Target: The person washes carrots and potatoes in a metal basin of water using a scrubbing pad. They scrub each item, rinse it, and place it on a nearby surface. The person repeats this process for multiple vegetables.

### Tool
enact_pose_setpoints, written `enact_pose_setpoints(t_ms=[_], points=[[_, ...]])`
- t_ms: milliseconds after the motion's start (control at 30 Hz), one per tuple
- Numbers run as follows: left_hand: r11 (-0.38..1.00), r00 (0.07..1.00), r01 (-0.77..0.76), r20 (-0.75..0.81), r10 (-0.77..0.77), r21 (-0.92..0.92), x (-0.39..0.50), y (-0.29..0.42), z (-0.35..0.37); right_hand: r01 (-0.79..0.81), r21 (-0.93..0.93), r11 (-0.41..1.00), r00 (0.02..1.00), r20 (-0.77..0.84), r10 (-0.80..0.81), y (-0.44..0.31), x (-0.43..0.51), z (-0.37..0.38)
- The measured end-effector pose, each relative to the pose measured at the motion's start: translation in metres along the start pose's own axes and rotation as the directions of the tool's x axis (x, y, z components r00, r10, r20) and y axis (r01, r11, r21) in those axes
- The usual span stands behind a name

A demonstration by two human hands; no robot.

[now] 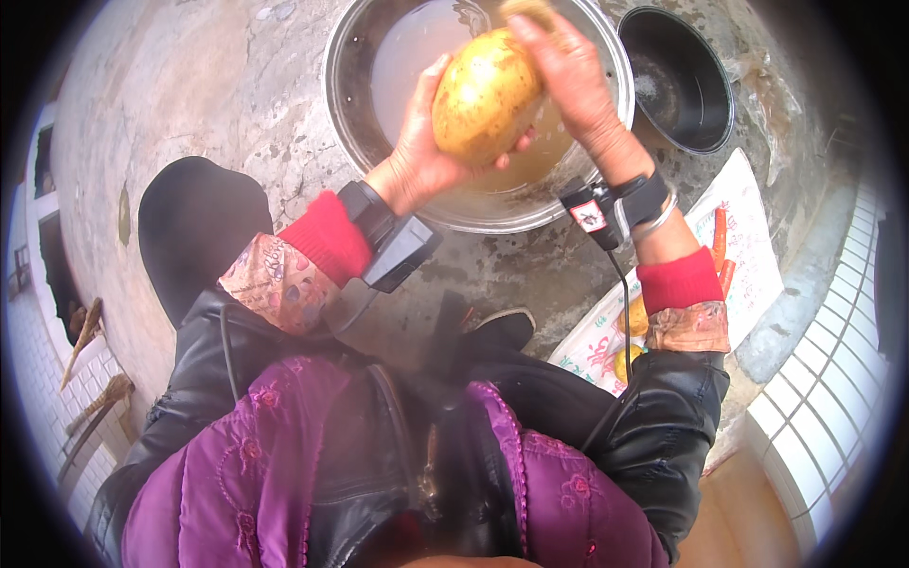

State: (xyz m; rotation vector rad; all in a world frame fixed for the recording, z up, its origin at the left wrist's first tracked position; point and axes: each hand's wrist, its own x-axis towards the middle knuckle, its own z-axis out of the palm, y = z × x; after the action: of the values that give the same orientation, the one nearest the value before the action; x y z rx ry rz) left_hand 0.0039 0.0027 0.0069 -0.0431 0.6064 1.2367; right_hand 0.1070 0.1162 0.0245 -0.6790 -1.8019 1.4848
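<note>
A large, wet yellow potato (486,99) with brown specks rests in my left hand (412,160); the fingers curl beneath it. My right hand (577,82) is at the potato's upper right side, gripping a tan scrubbing pad (529,13). Part of that pad lies behind the fingers, so its exact kind is unclear. Both hands are above a wide metal basin (490,221) holding murky, brownish water (412,67). The potato hides part of the water.
A dark, round pot (678,78) stands right of the basin. On a white printed sack (753,263) lie carrots (720,238) and two smaller potatoes (634,317). Clear plastic (774,106) lies on the concrete floor (213,92). White tiles (817,383) line the right side.
</note>
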Motion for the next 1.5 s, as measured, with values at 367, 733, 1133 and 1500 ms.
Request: enact_pose_setpoints(t_ms=[367,733,1133,1500], points=[[0.993,0.993,0.024,0.108,-0.037,0.116,0.007,-0.003,-0.013,-0.298,-0.044,0.954,0.953,-0.072,0.294,0.060,-0.001,-0.026],[-0.523,0.873,0.236,0.058,0.484,0.819,0.026,0.001,-0.051,-0.386,-0.350,0.853,0.921,-0.097,0.377,0.058,-0.011,-0.047],[0.517,0.936,0.231,-0.334,0.114,0.824,0.029,0.029,-0.060,-0.366,-0.238,0.900,0.925,0.016,0.381,0.048,-0.019,-0.048],[-0.121,0.921,0.192,-0.137,0.365,0.974,0.041,0.003,-0.057,-0.346,-0.202,0.916,0.934,0.024,0.358,0.047,-0.020,-0.046]])
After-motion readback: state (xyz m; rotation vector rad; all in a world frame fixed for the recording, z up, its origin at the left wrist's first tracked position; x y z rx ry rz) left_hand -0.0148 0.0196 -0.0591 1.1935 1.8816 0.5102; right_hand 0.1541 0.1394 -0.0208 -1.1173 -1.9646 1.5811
